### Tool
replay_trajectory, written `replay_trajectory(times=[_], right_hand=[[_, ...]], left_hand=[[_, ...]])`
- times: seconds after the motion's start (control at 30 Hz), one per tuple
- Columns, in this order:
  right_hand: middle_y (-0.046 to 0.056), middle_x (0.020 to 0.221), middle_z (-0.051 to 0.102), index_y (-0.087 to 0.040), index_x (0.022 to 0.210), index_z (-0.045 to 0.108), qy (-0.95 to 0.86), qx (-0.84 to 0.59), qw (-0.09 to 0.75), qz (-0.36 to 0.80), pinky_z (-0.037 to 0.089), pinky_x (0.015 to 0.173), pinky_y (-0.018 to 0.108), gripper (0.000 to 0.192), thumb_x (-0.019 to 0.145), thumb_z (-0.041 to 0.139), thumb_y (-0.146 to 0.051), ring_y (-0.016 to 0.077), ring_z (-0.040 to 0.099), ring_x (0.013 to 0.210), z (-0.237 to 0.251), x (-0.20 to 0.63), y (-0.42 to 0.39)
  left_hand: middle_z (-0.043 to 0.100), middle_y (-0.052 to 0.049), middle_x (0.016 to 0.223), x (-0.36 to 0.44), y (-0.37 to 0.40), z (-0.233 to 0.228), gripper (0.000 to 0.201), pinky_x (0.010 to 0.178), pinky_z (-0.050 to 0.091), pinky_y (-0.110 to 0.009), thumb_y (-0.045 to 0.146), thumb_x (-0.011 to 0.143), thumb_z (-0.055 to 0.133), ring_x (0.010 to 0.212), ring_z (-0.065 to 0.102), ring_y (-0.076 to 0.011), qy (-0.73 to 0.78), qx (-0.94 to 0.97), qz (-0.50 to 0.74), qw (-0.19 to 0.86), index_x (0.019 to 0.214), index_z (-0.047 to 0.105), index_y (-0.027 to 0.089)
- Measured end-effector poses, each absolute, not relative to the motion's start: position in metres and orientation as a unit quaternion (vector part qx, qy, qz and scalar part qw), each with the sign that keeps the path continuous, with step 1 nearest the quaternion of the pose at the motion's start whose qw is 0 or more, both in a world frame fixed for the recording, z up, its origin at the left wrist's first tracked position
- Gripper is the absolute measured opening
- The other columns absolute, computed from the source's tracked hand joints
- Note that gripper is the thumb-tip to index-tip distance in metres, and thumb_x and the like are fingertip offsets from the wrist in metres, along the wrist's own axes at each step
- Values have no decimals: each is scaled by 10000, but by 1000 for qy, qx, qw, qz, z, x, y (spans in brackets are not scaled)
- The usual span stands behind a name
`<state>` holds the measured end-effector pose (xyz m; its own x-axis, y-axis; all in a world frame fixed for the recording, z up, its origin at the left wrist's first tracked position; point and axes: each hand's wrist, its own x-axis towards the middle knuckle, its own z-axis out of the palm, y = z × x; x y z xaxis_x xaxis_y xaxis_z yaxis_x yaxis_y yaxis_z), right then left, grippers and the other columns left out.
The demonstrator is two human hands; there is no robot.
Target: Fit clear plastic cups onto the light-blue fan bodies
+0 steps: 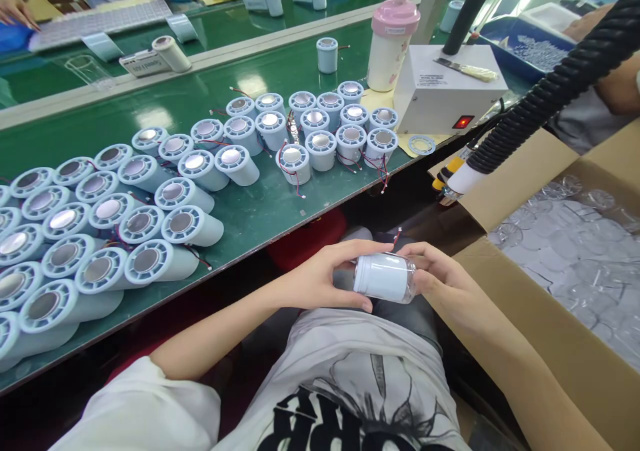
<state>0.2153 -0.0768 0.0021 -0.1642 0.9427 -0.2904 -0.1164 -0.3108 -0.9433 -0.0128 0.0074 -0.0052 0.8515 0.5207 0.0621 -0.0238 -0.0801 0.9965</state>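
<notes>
Both my hands hold one pale blue cylinder (384, 276) over my lap, lying sideways, with a clear plastic cap on its right end. My left hand (325, 274) grips its left end, fingers over the top. My right hand (440, 276) cups the capped end. A thin red wire sticks up behind it. On the green table (260, 214) lie several like cylinders (193, 226) on their sides at left, and several more stand upright (321, 147) in the middle, with red and black wires.
A cardboard box (520, 184) of clear plastic caps (575, 251) sits at my right. A black ribbed hose (555, 91) ends in a nozzle over the box's flap. A white control box (445, 91) and a pink-lidded bottle (390, 41) stand behind. Another person's hand (15, 7) is at the far left.
</notes>
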Motion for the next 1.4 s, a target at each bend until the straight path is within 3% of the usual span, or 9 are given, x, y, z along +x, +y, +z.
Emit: replay_trajectory(times=[0.3,0.6,0.8,0.97,1.03,1.1,1.2,1.3,1.4], right_hand=[[-7,712,677,-198,991,566,-315,-501,416,690,581,498,233,475,836,672,-635,148,675,575,-8,209,-78],[-22,484,622,-198,825,510,-235,-494,371,751,421,312,136,607,717,672,-772,123,596,370,-4,196,-73],[52,513,650,-137,841,607,-157,-510,316,784,350,281,125,565,1042,255,-532,91,541,313,5,194,-74],[54,541,631,-128,819,623,-177,-469,279,819,355,298,117,721,1011,160,-645,77,539,331,-1,196,-76],[65,626,668,-142,947,618,-246,-455,304,800,399,310,147,771,926,191,-784,101,567,371,-7,197,-80],[118,923,729,-188,1181,561,-375,-467,382,704,536,420,225,752,850,370,-836,158,672,556,-13,200,-84],[110,1491,483,-351,1402,437,-626,-466,460,424,601,904,415,658,839,747,-492,267,637,1170,-18,206,-90],[13,1544,435,-429,1375,513,-737,-431,432,290,488,1093,438,621,868,714,-133,262,485,1372,-17,210,-93],[1,1401,597,-437,1391,514,-636,-447,431,457,573,992,350,614,868,732,-201,230,615,1239,-12,211,-92]], left_hand=[[556,-120,1438,-13,9,-3,799,1060,498,-372,189,697,855,1320,544,-280,156,715,222,645,1421,532,285],[522,-105,1482,-14,9,-5,839,1104,462,-376,154,666,871,1379,488,-278,131,720,241,637,1418,534,314],[511,-110,1490,-14,9,-5,831,1127,432,-400,135,657,873,1396,462,-290,117,733,260,618,1401,552,317],[566,-107,1396,-14,3,1,729,943,557,-309,158,699,847,1305,536,-277,151,721,247,629,1363,580,293],[593,-112,1327,-15,0,6,678,916,571,-308,197,733,827,1203,605,-253,191,703,235,644,1358,572,260],[603,-112,1281,-16,-3,10,664,909,579,-322,237,764,807,1115,648,-230,230,672,220,669,1372,541,238],[619,-104,1242,-18,-4,13,681,883,589,-336,282,796,780,1055,669,-221,254,628,190,711,1407,484,236],[654,-103,1196,-19,-3,13,723,817,598,-337,352,818,757,980,687,-218,258,612,153,732,1455,431,257],[603,-122,1344,-20,-2,13,796,920,575,-383,337,761,812,1093,663,-254,241,629,160,722,1466,448,277]])
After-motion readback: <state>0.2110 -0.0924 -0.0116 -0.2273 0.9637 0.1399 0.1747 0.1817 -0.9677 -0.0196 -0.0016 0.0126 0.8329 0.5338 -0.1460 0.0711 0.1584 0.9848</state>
